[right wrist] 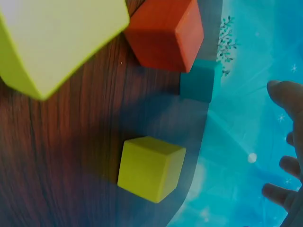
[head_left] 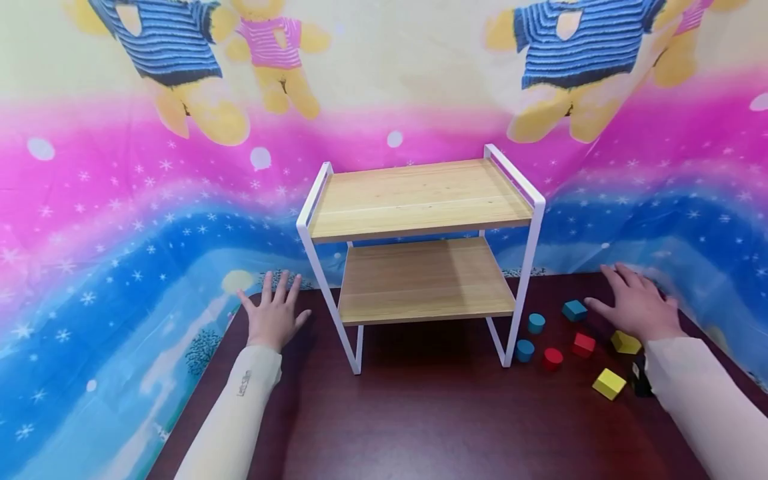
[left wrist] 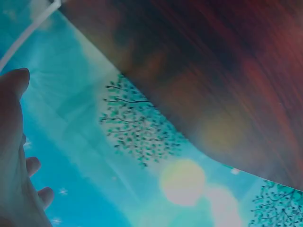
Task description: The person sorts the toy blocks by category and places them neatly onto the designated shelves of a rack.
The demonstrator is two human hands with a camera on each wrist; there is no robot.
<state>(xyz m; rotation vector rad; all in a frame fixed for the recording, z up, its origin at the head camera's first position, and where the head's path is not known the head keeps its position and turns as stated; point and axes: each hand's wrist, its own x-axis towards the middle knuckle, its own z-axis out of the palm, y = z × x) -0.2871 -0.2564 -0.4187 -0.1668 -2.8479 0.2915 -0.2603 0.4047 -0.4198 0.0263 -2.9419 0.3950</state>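
My left hand (head_left: 273, 320), fingers spread and holding nothing, is over the table's left side, left of a two-tier wooden shelf (head_left: 420, 200) with a white frame. Its thumb and some fingertips show at the left of the left wrist view. On the other side, my right hand (head_left: 642, 310) is above the right part of the table, also spread and holding nothing. Near it lie a blue cube (head_left: 575, 310), a red cube (head_left: 583, 345), and two yellow cubes (head_left: 609, 384), one partly below the hand (right wrist: 151, 169). Two blue cylinders (head_left: 525, 351) and a red cylinder (head_left: 553, 359) lie closer to the shelf.
The shelf stands at the back middle of the dark red-brown table (head_left: 444, 427). A printed cloth (head_left: 150, 267) with bears and snowflakes hangs behind and along the sides. Something black (head_left: 641, 377) shows beside the right wrist.
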